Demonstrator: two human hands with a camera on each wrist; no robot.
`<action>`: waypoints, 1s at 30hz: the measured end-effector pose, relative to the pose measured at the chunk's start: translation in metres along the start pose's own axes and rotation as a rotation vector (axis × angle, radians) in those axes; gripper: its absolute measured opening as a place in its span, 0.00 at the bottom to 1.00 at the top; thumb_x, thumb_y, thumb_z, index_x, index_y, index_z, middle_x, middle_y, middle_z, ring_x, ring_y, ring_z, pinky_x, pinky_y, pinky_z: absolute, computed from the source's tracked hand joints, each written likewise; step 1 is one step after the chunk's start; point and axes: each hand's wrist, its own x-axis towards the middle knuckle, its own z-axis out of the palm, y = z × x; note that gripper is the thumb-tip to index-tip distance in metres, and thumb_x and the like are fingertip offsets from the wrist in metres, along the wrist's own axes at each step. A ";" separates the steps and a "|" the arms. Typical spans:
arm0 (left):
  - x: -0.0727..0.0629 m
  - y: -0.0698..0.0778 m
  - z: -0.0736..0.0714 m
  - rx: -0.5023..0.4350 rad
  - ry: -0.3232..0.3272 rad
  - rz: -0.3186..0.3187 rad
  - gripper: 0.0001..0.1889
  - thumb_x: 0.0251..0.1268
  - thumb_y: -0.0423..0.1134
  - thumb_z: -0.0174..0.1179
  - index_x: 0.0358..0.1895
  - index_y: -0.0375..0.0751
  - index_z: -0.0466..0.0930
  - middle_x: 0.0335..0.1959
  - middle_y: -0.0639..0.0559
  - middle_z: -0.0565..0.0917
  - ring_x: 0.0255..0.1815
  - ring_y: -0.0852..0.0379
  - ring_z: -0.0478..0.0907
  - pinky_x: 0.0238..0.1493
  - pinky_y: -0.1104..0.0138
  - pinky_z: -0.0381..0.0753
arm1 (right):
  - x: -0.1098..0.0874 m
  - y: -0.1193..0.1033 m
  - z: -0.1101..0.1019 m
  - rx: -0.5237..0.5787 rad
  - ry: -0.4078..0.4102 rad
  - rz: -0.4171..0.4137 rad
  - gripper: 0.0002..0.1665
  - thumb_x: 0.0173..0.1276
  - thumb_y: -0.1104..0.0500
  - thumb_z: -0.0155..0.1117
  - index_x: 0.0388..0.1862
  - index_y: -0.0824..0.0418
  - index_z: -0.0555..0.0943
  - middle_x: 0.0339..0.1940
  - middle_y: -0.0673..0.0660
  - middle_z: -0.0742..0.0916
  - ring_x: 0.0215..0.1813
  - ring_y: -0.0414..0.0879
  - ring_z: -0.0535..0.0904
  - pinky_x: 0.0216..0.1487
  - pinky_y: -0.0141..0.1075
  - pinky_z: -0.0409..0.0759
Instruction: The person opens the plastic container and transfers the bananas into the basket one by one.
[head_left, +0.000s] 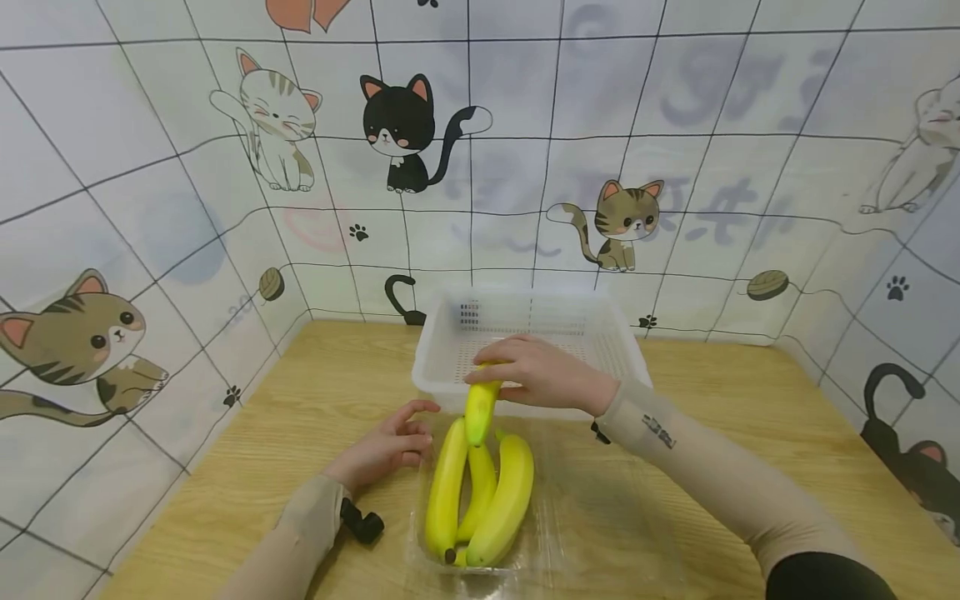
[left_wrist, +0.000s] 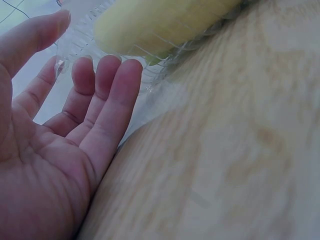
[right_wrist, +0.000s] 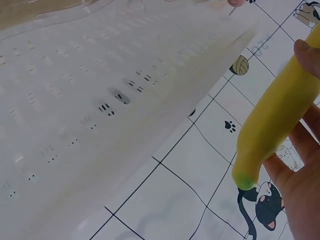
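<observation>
My right hand (head_left: 536,375) grips a yellow banana (head_left: 481,412) near its upper end, its lower end hanging over the other bananas. In the right wrist view the thumb and fingers wrap round this banana (right_wrist: 277,110), whose tip is greenish. Below, several bananas (head_left: 510,500) lie lengthwise in a clear plastic box (head_left: 551,533). At that box's left side is my left hand (head_left: 382,450), fingers loosely bent, the fingertips right at the wall. The left wrist view shows the palm turned up and the fingers (left_wrist: 120,95) beside the ribbed clear plastic.
A white perforated basket (head_left: 438,354) stands behind the box, against the back wall. Clear plastic (head_left: 615,500) spreads over the wooden table (head_left: 352,358) right of the bananas. Cat-printed wall sheets (head_left: 510,167) close in the back and both sides.
</observation>
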 end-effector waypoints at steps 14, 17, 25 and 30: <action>0.000 -0.001 -0.001 -0.003 0.010 -0.013 0.28 0.70 0.33 0.57 0.70 0.45 0.56 0.39 0.46 0.71 0.36 0.54 0.75 0.39 0.64 0.78 | 0.003 0.014 -0.008 -0.005 0.008 0.011 0.26 0.59 0.62 0.73 0.58 0.51 0.81 0.56 0.55 0.83 0.57 0.50 0.77 0.58 0.45 0.73; 0.001 -0.002 -0.002 0.001 0.005 -0.005 0.28 0.71 0.32 0.55 0.70 0.45 0.56 0.39 0.47 0.70 0.36 0.54 0.75 0.38 0.65 0.78 | 0.005 0.017 -0.010 -0.009 0.016 0.011 0.26 0.59 0.63 0.74 0.58 0.52 0.81 0.56 0.56 0.83 0.57 0.51 0.78 0.58 0.45 0.74; 0.003 -0.002 -0.001 -0.005 -0.013 0.009 0.29 0.70 0.35 0.57 0.70 0.44 0.56 0.39 0.46 0.71 0.36 0.54 0.76 0.38 0.65 0.78 | 0.009 0.020 -0.010 -0.013 0.011 0.044 0.26 0.59 0.61 0.74 0.58 0.50 0.81 0.55 0.56 0.83 0.57 0.51 0.78 0.57 0.46 0.74; 0.004 -0.004 -0.003 0.003 -0.001 -0.004 0.27 0.71 0.34 0.57 0.69 0.47 0.57 0.40 0.46 0.71 0.36 0.54 0.76 0.39 0.65 0.78 | 0.008 0.023 -0.007 -0.014 0.014 0.051 0.26 0.60 0.61 0.74 0.58 0.51 0.81 0.54 0.56 0.83 0.56 0.51 0.78 0.57 0.46 0.74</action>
